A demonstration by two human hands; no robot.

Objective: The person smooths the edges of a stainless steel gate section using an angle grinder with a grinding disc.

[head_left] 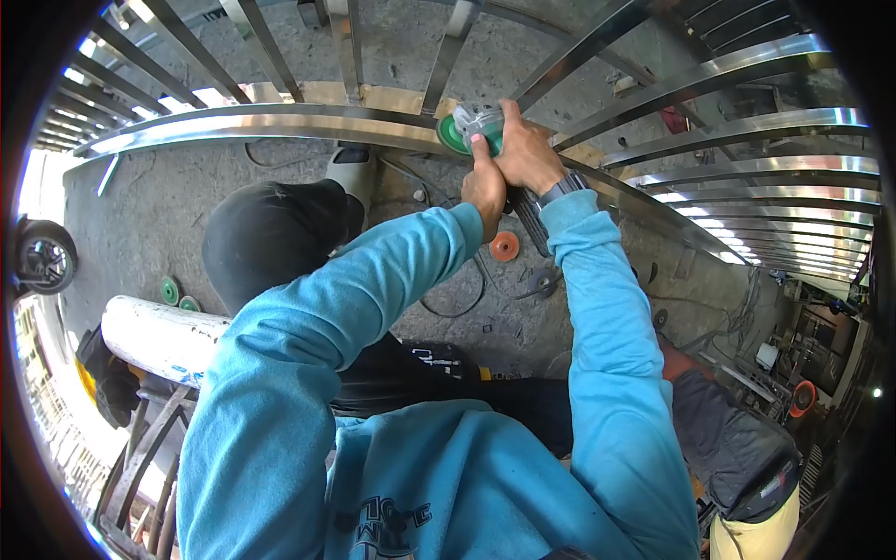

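My right hand (530, 154) wraps over the silver head of an angle grinder (479, 119), its forefinger stretched along the far side. Close beside it, my left hand (484, 189) is closed around the grinder's body, thumb pointing up toward the head. A green disc (452, 134) on the grinder lies right at the shiny metal rail (373, 126) of a barred frame. The tool's dark rear end (530, 224) sticks out below my right wrist, which wears a dark band. My palms hide much of the grinder.
Metal bars (569, 58) fan out beyond the rail. On the concrete floor lie an orange disc (504, 246), green discs (170, 290) and loose cable (471, 303). A white cylinder (159, 334) is at left. Another person's dark-clothed part (733, 439) shows at lower right.
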